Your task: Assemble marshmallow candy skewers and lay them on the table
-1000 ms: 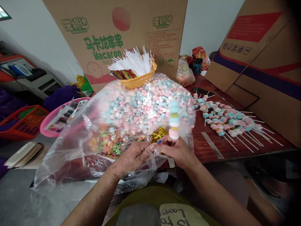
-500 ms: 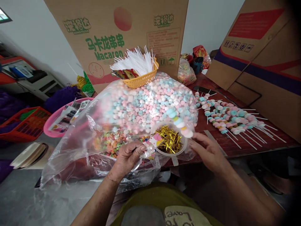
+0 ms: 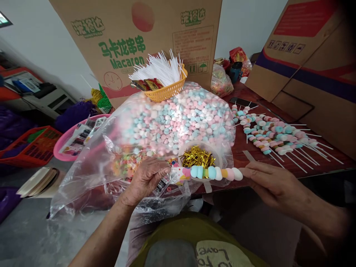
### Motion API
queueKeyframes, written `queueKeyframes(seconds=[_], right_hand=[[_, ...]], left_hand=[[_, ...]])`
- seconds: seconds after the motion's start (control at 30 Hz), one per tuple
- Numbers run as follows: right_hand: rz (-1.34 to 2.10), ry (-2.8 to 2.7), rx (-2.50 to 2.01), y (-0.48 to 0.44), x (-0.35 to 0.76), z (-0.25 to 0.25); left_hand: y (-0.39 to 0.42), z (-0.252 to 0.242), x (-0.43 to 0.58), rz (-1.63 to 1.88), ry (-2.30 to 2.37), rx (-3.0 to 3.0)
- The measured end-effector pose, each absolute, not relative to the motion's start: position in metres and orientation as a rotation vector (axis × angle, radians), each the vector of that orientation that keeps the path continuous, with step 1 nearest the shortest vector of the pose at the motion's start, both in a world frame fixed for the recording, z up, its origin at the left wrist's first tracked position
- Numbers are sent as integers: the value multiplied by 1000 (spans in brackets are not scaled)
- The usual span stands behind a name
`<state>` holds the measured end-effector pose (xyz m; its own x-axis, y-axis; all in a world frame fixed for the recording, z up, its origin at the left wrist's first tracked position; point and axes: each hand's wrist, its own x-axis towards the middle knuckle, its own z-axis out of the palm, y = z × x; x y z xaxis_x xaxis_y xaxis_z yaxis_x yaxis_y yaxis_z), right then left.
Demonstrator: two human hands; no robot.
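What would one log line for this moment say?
left hand: pinching printed wrapper | candy skewer: level, one end in wrapper | right hand: open, fingertips by other end

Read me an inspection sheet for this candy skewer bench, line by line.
Surface: dark red table, mostly covered.
Job's things: candy skewer lying level, one end in a printed wrapper; tub of gold twist ties just behind.
Clutter: clear bag of pastel candies, yellow basket of white sticks, row of finished skewers, phone.
Grippers: left hand pinches the wrapper; right hand open, fingertips at the skewer's free end, contact unclear.
Cables: nothing seen.
Surroundings: Macaron carton behind; pink basin and red basket to the left.
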<state>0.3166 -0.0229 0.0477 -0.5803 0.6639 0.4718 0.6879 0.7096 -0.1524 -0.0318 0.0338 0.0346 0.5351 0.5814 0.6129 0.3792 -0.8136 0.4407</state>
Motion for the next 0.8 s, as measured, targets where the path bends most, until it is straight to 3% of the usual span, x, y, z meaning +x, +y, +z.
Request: queueKeyframes(seconds=[0.3, 0.8], right_hand=[[-279, -2269, -1043, -24, 313, 47], [-183, -2303, -1059, -24, 316, 42]], left_hand=[[32, 41, -31, 1093, 840, 2429], [44, 42, -28, 993, 752, 2757]])
